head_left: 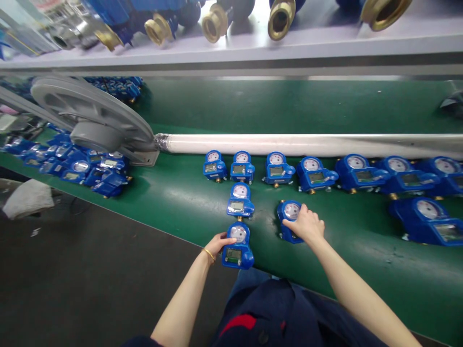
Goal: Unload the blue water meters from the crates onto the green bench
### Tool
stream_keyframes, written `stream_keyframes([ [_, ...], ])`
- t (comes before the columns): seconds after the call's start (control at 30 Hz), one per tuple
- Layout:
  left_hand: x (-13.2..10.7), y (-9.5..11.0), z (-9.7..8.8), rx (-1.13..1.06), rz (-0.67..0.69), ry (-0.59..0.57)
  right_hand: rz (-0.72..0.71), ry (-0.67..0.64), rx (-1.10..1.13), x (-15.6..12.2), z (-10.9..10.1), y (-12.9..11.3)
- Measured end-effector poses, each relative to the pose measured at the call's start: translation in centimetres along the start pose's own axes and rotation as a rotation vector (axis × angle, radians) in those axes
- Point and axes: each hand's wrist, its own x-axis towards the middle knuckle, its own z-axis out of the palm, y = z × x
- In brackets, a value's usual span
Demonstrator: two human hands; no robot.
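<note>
1. Left hand (218, 244): I grip the first meter (233, 255) by its side, thumb across the dial. The meter lies at 3 o'clock from this hand, at the near edge of the green bench (173, 202). I cannot tell whether it is raised.
2. Right hand (309, 224): I grip the second meter (291, 211) between thumb and fingers. The meter lies at 9 o'clock from this hand, its lower end turned toward 5 o'clock. My hand covers part of its lower half.
3. Third meter (239, 191): positioned at 12 o'clock from the first meter, just beyond it.
4. Meter row (277, 166): spans 10 to 2 o'clock from my right hand, before a white tube (253, 143).
5. Meter pile (79, 166): located at 10 o'clock from my left hand, beside a grey wheel (97, 135).
</note>
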Motion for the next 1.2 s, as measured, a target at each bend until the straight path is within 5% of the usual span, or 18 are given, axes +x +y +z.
stream_keyframes([
  [0.23, -0.1, 0.1, -0.8, 0.021, 0.004, -0.027, 0.079, 0.038, 0.049, 2.0, -1.0, -4.4],
  [0.53, 0.5, -0.1, -1.8, 0.126, 0.026, -0.064, 0.119, 0.119, 0.021, 2.8, -1.3, -7.1],
  [0.73, 0.7, 0.0, -2.0, 0.153, -0.006, -0.098, 0.049, 0.027, 0.108, 0.6, -0.9, -4.1],
  [0.9, 0.4, -0.1, -1.9, 0.136, -0.032, -0.091, -0.136, 0.242, 0.214, -1.3, 2.5, -0.9],
  [1.2, 0.5, 0.2, -1.9, 0.137, -0.019, -0.118, -0.178, 0.393, 0.265, -1.1, 4.5, -1.0],
])
